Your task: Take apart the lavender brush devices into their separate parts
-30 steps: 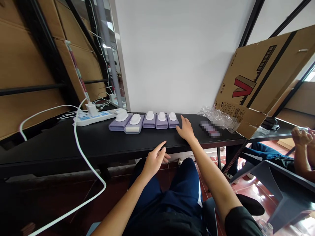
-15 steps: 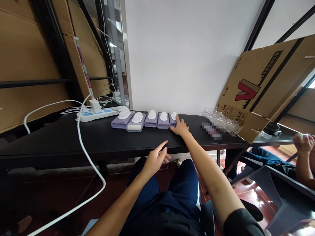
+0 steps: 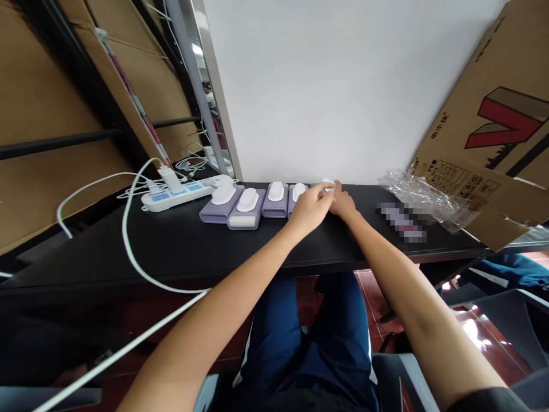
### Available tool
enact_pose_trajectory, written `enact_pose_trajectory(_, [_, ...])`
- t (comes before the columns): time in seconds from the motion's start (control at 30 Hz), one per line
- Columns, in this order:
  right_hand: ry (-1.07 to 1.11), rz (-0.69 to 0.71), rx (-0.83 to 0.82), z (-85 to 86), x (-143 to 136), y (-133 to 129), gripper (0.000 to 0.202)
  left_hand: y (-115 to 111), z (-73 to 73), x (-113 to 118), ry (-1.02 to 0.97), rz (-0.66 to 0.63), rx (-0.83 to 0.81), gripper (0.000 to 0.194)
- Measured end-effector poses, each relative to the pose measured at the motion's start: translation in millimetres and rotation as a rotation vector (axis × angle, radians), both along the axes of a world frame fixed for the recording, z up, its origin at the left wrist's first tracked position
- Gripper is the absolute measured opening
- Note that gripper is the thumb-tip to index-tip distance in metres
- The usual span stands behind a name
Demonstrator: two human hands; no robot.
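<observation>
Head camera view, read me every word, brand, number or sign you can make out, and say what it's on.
"V": large red letter on the cardboard box.
"V6": on the box's printed panel, beside small print too tiny to read.
Characters along the box's edge: too small to read.
Pixelated item on the black table: nothing legible.
Purple cases: no text visible.

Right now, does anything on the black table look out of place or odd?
Yes: the second purple block from the left sits farther forward on the table than its two neighbours and, unlike them, shows a cream strip at its front. Crumpled clear plastic also lies loose beside the cardboard.
</observation>
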State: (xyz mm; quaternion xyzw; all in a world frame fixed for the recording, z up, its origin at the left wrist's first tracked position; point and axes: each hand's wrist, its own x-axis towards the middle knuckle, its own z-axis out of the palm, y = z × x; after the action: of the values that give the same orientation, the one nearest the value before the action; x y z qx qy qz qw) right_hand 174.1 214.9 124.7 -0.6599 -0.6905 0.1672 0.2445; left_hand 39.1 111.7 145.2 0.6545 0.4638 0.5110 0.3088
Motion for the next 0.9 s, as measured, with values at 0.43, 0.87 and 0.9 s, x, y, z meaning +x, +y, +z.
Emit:
enact_pose_trajectory(0.43, [0.828, 0.782, 0.228, -34.1, -10.7, -54.9, 0.086, 33.1, -6.1, -44.3, -0.175, -0.12, -0.029, 0.107])
enact_pose_trajectory(0.87, [0.809, 0.911, 0.055, -51.7, 28.3, -52.0, 0.128, -23.2, -93.2, -55.0, -0.369, -0.377, -0.298, 0.097])
enact_pose_trajectory(0.9, [0.791, 0.86, -0.065, -48.9, 27.1, -53.6, 0.121, -21.7, -88.5, -56.2, -0.407, -0.358, -0.328, 0.098])
